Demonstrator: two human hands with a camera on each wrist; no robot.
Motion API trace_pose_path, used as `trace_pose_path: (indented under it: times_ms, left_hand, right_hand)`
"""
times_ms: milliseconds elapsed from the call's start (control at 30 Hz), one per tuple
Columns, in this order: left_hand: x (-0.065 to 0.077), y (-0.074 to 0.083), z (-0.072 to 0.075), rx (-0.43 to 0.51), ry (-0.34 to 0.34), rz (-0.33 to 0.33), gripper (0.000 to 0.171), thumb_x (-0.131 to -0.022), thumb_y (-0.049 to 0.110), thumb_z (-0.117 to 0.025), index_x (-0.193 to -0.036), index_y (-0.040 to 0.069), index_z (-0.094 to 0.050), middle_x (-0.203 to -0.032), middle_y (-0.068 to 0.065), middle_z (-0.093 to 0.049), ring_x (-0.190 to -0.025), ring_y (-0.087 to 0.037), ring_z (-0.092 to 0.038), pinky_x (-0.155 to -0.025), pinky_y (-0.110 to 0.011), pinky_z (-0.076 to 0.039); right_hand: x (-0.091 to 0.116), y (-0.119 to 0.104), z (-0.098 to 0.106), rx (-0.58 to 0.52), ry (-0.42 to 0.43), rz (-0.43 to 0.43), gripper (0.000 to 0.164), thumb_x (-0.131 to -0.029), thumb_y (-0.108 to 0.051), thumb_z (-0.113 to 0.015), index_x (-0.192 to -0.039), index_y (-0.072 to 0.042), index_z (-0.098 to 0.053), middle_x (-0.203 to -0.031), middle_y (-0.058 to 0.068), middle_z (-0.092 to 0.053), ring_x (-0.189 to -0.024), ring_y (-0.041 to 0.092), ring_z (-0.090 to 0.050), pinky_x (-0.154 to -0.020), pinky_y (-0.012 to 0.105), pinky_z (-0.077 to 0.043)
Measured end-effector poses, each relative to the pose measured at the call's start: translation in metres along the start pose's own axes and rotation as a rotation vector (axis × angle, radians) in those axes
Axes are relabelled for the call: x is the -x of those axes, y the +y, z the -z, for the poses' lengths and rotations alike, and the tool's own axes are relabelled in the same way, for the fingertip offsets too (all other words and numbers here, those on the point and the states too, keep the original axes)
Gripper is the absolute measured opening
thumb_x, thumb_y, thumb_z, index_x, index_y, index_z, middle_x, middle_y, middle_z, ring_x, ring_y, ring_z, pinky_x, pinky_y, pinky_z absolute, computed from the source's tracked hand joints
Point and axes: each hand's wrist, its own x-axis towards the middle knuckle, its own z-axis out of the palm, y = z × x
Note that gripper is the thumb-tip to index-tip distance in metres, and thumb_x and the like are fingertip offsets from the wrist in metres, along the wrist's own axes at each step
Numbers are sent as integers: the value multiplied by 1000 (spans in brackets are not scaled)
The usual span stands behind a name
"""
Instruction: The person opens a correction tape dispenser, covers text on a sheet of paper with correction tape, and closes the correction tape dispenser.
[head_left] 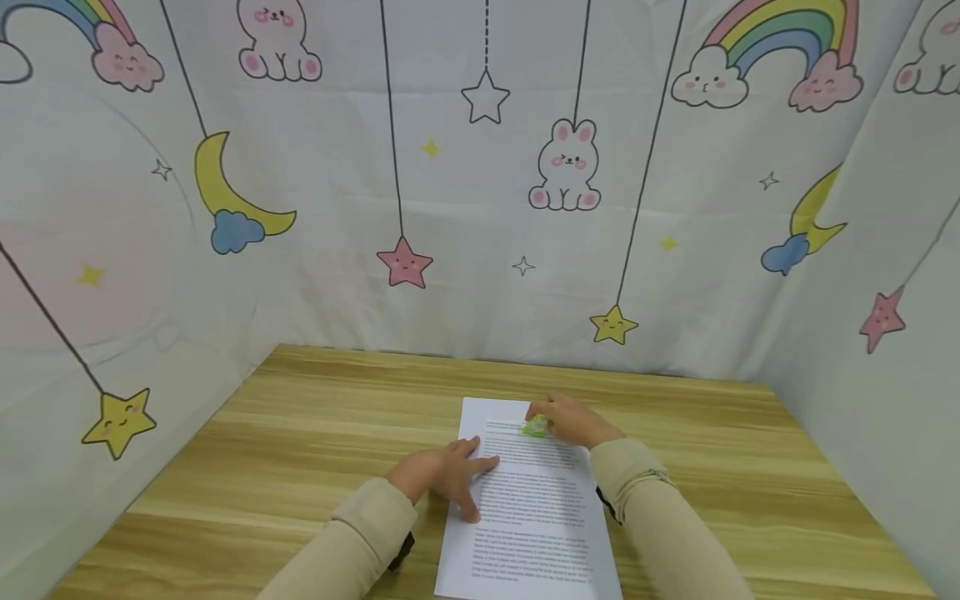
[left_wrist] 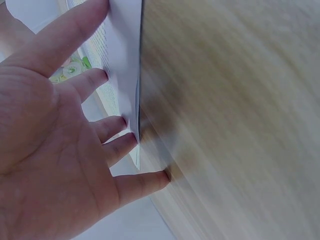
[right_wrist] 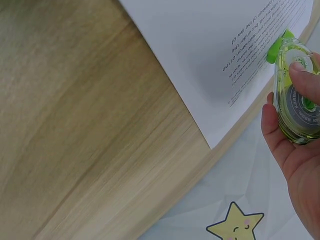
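A printed sheet of paper (head_left: 525, 500) lies on the wooden table, seemingly atop other sheets. Near its top, my right hand (head_left: 573, 419) grips a correction tape (head_left: 536, 427). In the right wrist view the correction tape (right_wrist: 300, 95) has a clear yellow-green body with a reel inside, and its green tip (right_wrist: 277, 46) is at the printed lines. Thumb and fingers hold its two sides. My left hand (head_left: 447, 477) is spread on the paper's left edge. The left wrist view shows that hand's (left_wrist: 55, 135) fingers extended, several tips on the paper (left_wrist: 125, 55) and one on the table.
The wooden table (head_left: 315, 433) extends to both sides of the paper. White cloth (head_left: 465, 317) printed with stars, moons, rabbits and rainbows hangs behind the table and along its left and right sides.
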Motion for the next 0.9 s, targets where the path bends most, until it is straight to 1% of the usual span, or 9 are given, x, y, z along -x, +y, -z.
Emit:
trace_pose_path:
  times_ms: [233, 500, 600, 667, 733, 800, 867, 900]
  left_hand:
    - [0, 0, 0, -6, -7, 0, 83, -70, 44, -75, -141, 39, -32, -155, -2, -14, -142, -24, -15, -109, -53, -23]
    - [1, 1, 1, -11, -10, -2, 83, -71, 45, -74, -142, 39, -31, -155, -2, -13, -142, -24, -15, -109, -53, -22]
    - [1, 1, 2, -13, -14, 3, 83, -71, 45, -74, -142, 38, -31, -155, -2, -12, -143, -24, -14, -109, -53, -22]
    - [1, 1, 3, -18, -18, 5, 83, -72, 44, -74, -142, 38, -31, -155, -3, -12, -143, -24, -13, -109, -53, -22]
    - [1, 1, 3, -19, -21, 6, 84, -71, 44, -74, -142, 37, -31, -155, -3, -12, -143, -24, -12, -109, -54, -22]
    - [2, 2, 3, -24, -21, -1, 84, -71, 44, -74, -143, 36, -30, -155, -4, -12, -143, -25, -12, -109, -54, -23]
    - [2, 2, 3, -21, -13, -8, 84, -71, 44, -75, -142, 35, -31, -155, -4, -13, -143, -25, -12, -108, -54, -23]
    - [2, 2, 3, -18, -10, -10, 84, -71, 43, -75, -142, 35, -32, -155, -5, -13, -143, -25, -12, -109, -54, -23]
  right_hand:
    - [2, 3, 1, -3, -7, 8, 30, -86, 1, -57, -105, -21, -65, -85, 3, -50, -73, 16, -43, -68, 34, -40]
    - [4, 5, 2, 4, 0, 28, 28, -87, 1, -56, -105, -20, -64, -85, 3, -49, -72, 16, -42, -67, 33, -39]
    - [4, 7, 1, -14, 6, 24, 29, -87, 0, -55, -106, -20, -64, -88, 5, -51, -74, 17, -45, -68, 34, -40]
    - [6, 11, 0, -70, 14, -3, 29, -88, -1, -55, -107, -21, -64, -96, 5, -54, -83, 19, -50, -73, 37, -43]
    - [9, 15, -1, -143, 21, -41, 29, -88, -3, -56, -110, -22, -63, -108, 6, -56, -96, 23, -54, -82, 42, -45]
    - [12, 20, -1, -223, 38, -79, 29, -89, -6, -57, -113, -21, -62, -122, 8, -55, -113, 28, -52, -92, 47, -42]
    - [15, 25, 0, -306, 66, -112, 31, -89, -7, -57, -118, -18, -61, -131, 12, -52, -122, 33, -46, -99, 51, -37]
    - [16, 27, 2, -333, 83, -115, 32, -89, -8, -57, -119, -16, -60, -133, 13, -51, -125, 34, -44, -101, 53, -35]
